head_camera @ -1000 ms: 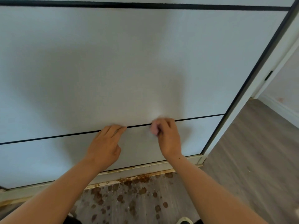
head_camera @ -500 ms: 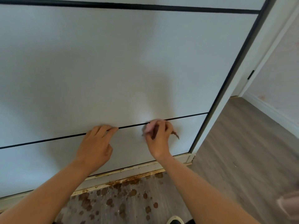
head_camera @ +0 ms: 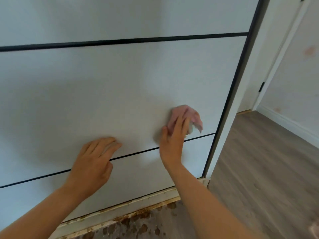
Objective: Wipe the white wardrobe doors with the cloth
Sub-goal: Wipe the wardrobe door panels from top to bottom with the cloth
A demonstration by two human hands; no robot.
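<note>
Wiping is under way: the right hand (head_camera: pixel 172 142), grip wide, presses the cloth (head_camera: pixel 187 113) against the wardrobe door (head_camera: pixel 103 87) near its lower right corner. The left hand (head_camera: pixel 93 163) rests flat and open beside it. Most of the door probably remains.

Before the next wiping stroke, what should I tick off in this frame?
1. Cloth pressed against the wardrobe door by the right hand: ok.
2. Left hand flat on the door, holding nothing: ok.
3. Cloth sits above the lower black groove: ok.
4. Wiped area clean: cannot tell.
5. Floor below the door free of stains: not ok, brown spots.
</note>
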